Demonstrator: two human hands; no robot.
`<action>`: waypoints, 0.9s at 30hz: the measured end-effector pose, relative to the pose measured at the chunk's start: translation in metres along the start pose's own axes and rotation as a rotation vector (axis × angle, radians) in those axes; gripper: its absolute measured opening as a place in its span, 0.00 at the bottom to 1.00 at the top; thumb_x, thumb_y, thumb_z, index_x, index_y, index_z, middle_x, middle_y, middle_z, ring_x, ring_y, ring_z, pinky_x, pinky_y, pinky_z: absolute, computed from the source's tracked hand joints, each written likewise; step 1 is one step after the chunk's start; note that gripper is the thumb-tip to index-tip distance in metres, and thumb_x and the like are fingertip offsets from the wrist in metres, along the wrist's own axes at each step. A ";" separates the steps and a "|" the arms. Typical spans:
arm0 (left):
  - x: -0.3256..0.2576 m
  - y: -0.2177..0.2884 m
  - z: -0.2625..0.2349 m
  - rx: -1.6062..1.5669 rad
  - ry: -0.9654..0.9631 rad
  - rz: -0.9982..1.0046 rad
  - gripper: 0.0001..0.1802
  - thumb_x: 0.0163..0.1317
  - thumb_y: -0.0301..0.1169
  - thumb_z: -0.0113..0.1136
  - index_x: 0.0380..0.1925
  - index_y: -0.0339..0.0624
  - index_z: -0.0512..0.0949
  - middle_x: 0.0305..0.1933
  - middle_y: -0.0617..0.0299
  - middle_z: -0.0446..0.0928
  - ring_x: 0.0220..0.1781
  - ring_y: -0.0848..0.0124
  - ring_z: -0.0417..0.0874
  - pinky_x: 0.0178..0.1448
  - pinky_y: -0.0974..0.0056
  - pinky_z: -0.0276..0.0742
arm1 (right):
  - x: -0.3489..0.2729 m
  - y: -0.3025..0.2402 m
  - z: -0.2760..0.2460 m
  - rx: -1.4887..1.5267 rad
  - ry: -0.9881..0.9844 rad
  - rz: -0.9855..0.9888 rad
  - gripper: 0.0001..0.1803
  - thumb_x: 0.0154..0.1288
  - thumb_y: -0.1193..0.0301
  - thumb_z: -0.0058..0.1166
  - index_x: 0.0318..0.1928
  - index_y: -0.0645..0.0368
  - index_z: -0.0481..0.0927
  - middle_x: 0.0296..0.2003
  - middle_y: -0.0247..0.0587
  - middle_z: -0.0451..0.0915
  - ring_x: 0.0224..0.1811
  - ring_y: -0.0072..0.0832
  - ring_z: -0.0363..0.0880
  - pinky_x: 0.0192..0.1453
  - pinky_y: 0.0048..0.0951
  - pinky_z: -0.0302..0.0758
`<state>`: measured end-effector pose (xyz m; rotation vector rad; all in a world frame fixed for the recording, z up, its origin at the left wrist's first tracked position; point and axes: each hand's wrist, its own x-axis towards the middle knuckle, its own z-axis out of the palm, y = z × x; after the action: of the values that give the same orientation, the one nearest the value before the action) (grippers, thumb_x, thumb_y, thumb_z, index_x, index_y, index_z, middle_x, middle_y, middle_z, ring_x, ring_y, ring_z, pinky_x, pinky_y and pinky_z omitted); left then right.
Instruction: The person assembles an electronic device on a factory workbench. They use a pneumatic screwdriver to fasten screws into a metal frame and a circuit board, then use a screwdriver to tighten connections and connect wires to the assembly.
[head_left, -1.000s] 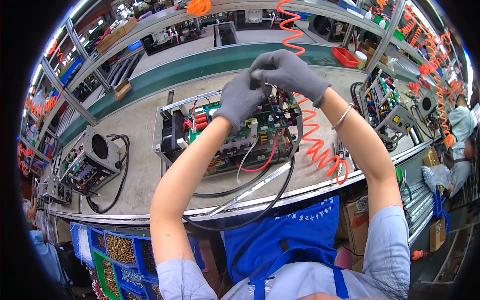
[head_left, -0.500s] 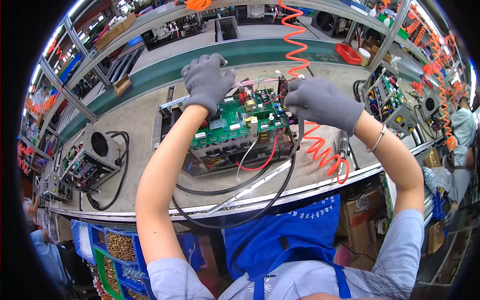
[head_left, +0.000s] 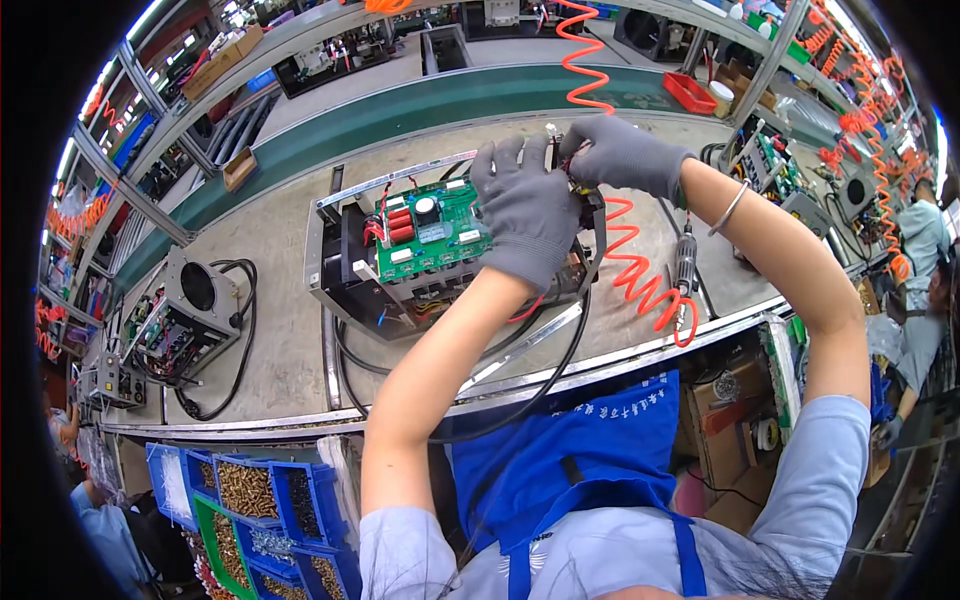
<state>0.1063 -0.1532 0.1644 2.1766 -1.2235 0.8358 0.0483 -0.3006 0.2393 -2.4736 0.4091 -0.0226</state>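
Note:
An open metal chassis (head_left: 345, 262) sits on the bench in front of me, with a green circuit board (head_left: 450, 215) on top. The board carries red cylindrical parts, a round capacitor and white blocks. My left hand (head_left: 525, 205), in a grey glove, lies over the board's right half with its fingers stretched toward the back rail. It hides the parts beneath. At the chassis's back right corner is my right hand (head_left: 625, 155), also gloved, its fingers pinched together by the end panel. Whatever they grip is hidden. A black cable (head_left: 575, 360) loops out in front of the chassis.
Right of the chassis, a screwdriver-like power tool (head_left: 686, 262) lies by a coiled orange hose (head_left: 640, 280). Similar units stand left (head_left: 190, 310) and right (head_left: 770, 180). A green conveyor belt (head_left: 400, 115) runs behind. Blue bins (head_left: 300, 500) of fasteners stand below left.
My left hand has come down and right, from above the board's left side onto its right half. The right hand has shifted slightly up and stays at the back right corner.

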 end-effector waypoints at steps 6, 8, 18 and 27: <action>0.005 0.012 0.012 -0.035 0.073 -0.011 0.09 0.50 0.41 0.68 0.32 0.58 0.88 0.56 0.65 0.79 0.62 0.58 0.72 0.69 0.49 0.54 | -0.011 0.026 0.008 0.762 -0.025 0.330 0.14 0.64 0.72 0.54 0.50 0.61 0.80 0.27 0.30 0.76 0.16 0.09 0.63 0.16 0.13 0.59; 0.006 0.011 0.010 -0.102 -0.039 -0.038 0.10 0.51 0.42 0.67 0.33 0.58 0.88 0.55 0.66 0.80 0.61 0.59 0.72 0.68 0.50 0.56 | -0.017 0.026 0.008 0.850 -0.020 0.313 0.12 0.67 0.73 0.53 0.49 0.60 0.80 0.28 0.28 0.76 0.20 0.10 0.68 0.21 0.14 0.65; 0.038 -0.022 -0.005 -0.296 -0.505 0.075 0.13 0.49 0.40 0.66 0.37 0.59 0.89 0.49 0.68 0.81 0.58 0.59 0.72 0.66 0.53 0.58 | -0.033 0.029 0.004 -0.765 0.386 -0.697 0.11 0.62 0.66 0.57 0.45 0.49 0.83 0.35 0.40 0.80 0.44 0.41 0.80 0.46 0.40 0.80; 0.036 -0.021 0.004 -0.244 -0.407 0.096 0.13 0.51 0.42 0.64 0.37 0.62 0.89 0.49 0.66 0.81 0.57 0.58 0.73 0.65 0.53 0.59 | -0.044 0.007 0.033 -0.805 0.463 -0.537 0.08 0.52 0.67 0.60 0.31 0.56 0.81 0.31 0.42 0.79 0.38 0.40 0.80 0.39 0.41 0.77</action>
<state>0.1409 -0.1663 0.1850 2.1586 -1.5424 0.2589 0.0085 -0.2738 0.2126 -3.2993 -0.1189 -0.8029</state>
